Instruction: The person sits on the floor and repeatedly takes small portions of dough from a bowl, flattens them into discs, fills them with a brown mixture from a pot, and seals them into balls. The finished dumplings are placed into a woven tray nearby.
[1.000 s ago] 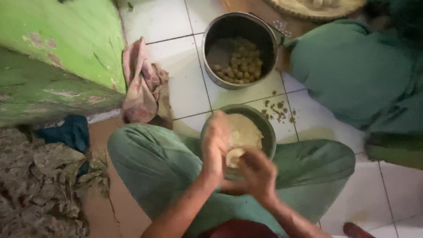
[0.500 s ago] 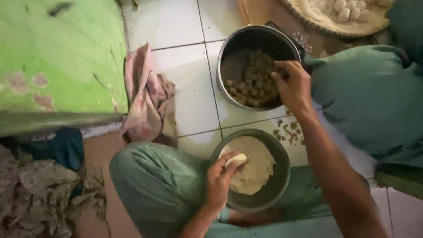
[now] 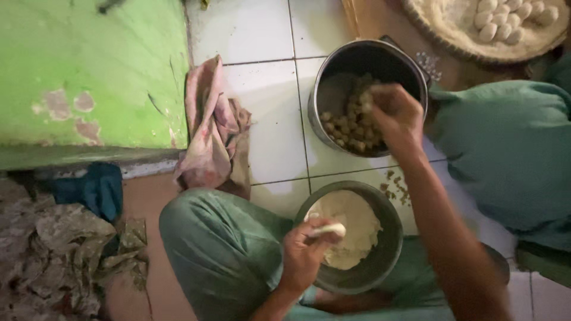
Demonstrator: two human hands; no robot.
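My left hand [image 3: 306,252] holds a flattened piece of pale dough [image 3: 328,229] over the near rim of a grey metal bowl [image 3: 389,261] that rests on my lap. A mound of the same dough [image 3: 352,229] fills that bowl. My right hand [image 3: 397,116] reaches into a larger steel pot [image 3: 333,89] on the white floor tiles, fingers closed among small brown filling balls [image 3: 345,125]. Whether it has one pinched is hidden by the fingers.
A pink crumpled cloth [image 3: 208,128] lies left of the pot, below a green peeling wall [image 3: 89,71]. A woven tray [image 3: 458,32] with several pale shaped dough balls [image 3: 505,21] sits top right. Crumbs [image 3: 395,184] dot the tile. Dark rags [image 3: 65,238] lie at left.
My right hand left the dough bowl and went up into the steel pot, sinking deeper among the brown balls. My left hand stayed at the bowl with the dough piece.
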